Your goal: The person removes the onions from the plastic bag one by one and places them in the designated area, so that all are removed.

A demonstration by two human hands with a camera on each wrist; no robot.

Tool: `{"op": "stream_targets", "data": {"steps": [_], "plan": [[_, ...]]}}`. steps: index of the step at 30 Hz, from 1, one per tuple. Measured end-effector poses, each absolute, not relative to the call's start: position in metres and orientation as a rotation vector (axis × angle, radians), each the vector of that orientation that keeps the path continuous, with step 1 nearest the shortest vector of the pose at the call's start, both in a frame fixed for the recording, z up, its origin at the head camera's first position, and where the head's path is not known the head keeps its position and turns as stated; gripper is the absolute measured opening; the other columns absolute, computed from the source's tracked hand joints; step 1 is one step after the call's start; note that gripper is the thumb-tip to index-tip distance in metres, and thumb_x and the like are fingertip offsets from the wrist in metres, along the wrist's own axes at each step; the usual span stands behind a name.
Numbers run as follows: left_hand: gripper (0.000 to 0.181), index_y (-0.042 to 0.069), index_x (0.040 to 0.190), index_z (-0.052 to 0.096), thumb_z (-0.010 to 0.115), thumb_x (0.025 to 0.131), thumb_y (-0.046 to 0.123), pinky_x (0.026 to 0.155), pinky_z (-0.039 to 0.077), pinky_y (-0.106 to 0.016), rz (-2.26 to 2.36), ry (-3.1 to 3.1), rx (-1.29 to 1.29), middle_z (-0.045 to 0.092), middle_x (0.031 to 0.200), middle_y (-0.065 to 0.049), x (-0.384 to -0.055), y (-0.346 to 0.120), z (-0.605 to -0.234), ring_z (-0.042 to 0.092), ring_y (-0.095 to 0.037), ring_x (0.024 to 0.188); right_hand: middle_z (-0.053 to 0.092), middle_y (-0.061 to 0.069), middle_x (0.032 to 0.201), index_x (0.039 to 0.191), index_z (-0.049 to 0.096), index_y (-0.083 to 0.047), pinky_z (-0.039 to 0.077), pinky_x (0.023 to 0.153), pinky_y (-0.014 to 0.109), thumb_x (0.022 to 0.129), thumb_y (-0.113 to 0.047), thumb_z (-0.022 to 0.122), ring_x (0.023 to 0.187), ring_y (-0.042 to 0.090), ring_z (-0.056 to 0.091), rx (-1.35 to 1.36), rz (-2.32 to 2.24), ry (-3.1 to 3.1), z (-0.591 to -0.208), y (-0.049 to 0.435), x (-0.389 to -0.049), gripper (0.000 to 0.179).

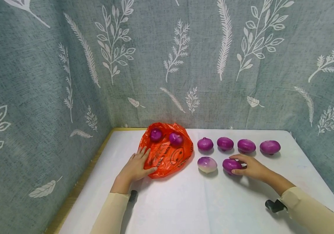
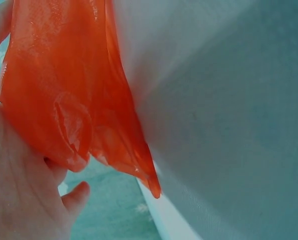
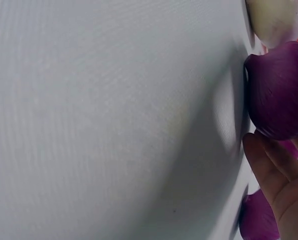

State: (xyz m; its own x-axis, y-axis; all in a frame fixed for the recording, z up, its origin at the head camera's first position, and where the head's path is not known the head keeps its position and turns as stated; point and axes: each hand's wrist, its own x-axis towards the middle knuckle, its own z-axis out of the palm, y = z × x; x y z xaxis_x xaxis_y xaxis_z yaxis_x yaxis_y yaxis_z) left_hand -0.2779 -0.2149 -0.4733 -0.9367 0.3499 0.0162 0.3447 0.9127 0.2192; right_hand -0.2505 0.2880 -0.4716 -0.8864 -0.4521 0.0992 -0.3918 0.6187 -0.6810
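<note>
An orange-red plastic bag (image 1: 164, 159) printed with a smiley lies spread at the middle left, with two purple onions in it, the left onion (image 1: 156, 134) and the right onion (image 1: 176, 138). On the bag's left edge rests my left hand (image 1: 137, 167), fingers spread. The left wrist view shows the bag's edge (image 2: 54, 75) beside my palm. To the right, my right hand (image 1: 250, 166) grips a purple onion (image 1: 231, 166) on the table, thumb in front and fingers behind. In the right wrist view this onion (image 3: 281, 92) is by my fingertips (image 3: 254, 145).
Left of the gripped onion sits a white-and-purple onion (image 1: 207, 164). Behind it stretches a row of several purple onions, from the leftmost onion (image 1: 205, 144) to the rightmost onion (image 1: 270, 147). A patterned curtain (image 1: 196, 65) hangs behind the white table (image 1: 184, 208).
</note>
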Motion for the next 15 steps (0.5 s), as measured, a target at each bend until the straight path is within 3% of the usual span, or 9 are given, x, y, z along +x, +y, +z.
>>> {"op": "stream_targets", "data": {"steps": [15], "plan": [[0.097,0.007,0.155,0.024,0.056,0.086,0.067,0.115,0.012,-0.054,0.41,3.055,0.567,0.017,0.159,-0.017,-0.2807,-0.2084,-0.4701,0.011,-0.038,0.145,0.05,0.026,0.136,0.138,0.051,-0.002,0.042,0.096,0.06,0.083,-0.038,0.077,0.12,0.048,0.05,-0.637,-1.079,2.774,-0.4677,0.2857,-0.2489,0.071]]}}
